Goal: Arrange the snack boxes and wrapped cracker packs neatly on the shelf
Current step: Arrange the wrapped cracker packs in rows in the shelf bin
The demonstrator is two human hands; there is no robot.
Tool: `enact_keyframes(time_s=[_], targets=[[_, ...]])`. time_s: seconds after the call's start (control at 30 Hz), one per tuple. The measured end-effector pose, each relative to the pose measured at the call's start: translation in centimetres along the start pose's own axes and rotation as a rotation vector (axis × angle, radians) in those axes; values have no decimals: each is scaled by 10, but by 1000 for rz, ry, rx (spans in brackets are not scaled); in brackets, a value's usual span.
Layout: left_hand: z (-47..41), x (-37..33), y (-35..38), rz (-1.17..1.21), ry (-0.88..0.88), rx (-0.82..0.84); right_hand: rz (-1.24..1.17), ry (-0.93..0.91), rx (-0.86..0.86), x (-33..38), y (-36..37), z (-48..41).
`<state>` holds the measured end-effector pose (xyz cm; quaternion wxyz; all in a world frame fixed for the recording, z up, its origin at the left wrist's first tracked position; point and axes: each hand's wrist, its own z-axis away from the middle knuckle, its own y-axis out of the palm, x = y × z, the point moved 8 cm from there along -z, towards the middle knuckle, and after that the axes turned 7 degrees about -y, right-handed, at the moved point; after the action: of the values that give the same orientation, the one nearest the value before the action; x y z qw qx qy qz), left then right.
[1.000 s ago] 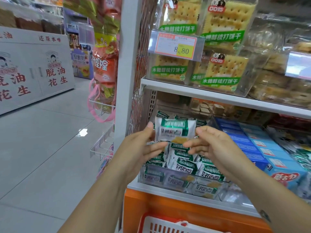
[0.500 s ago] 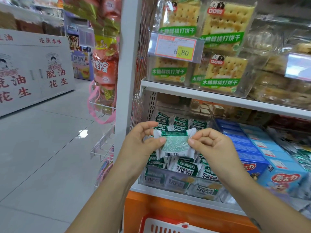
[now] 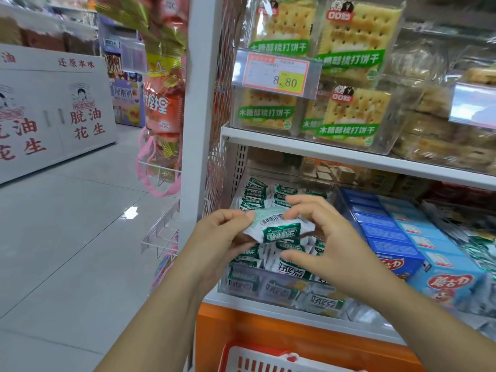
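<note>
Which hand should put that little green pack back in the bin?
Probably the right hand: it holds the pack above the bin, while the left hand pinches the other end by the bin's edge.

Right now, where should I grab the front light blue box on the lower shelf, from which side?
Probably by its front end, fingers above and below the logo face, coming from the aisle. The light blue box lies flat, hemmed in left and right, so its long sides look blocked.

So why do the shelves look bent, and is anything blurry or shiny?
Head view: the wide lens bows the shelf post; the held pack looks slightly blurred; a bright glare patch sits on the floor.
</note>
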<state>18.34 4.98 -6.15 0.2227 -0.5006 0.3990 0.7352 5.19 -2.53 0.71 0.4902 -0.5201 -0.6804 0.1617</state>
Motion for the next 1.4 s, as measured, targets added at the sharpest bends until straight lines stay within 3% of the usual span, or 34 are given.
enact_keyframes(time_s=[0.07, 0.17, 0.27, 0.4, 0.5, 0.57, 0.67, 0.87, 0.97, 1.1, 1.2, 1.3, 1.4], targets=[[3, 3, 7, -41, -35, 61, 16, -1, -63, -2, -5, -1], [6, 0, 13, -154, -6, 114, -145, 126, -130, -15, -9, 0], [9, -9, 14, -482, 146, 92, -196, 267, -75, -35, -2, 4], [6, -6, 14, -599, 218, 3, 6, 230, -69, -40, 4, 10], [4, -6, 16, -590, 251, -59, 387, -42, -103, -11, 4, 9], [3, -6, 18, -617, 265, -62, 446, -115, -132, -8, 6, 10], [-1, -10, 16, -657, 286, -82, 362, -2, -178, -28, -1, 3], [-3, -34, -19, -638, 450, -350, 396, 309, -176, -125, -20, -42], [-10, -30, -23, -709, 442, -412, 444, 316, -181, -155, -27, -71], [-20, -25, -32, -660, 384, -434, 514, 480, -113, -188, -28, -94], [-22, -22, -34, -676, 356, -397, 627, 487, 59, -200, -15, -98], [-21, -21, -36, -686, 343, -360, 565, 467, 75, -200, -17, -96], [-21, -21, -37, -680, 336, -346, 516, 373, -14, -177, -18, -95]])
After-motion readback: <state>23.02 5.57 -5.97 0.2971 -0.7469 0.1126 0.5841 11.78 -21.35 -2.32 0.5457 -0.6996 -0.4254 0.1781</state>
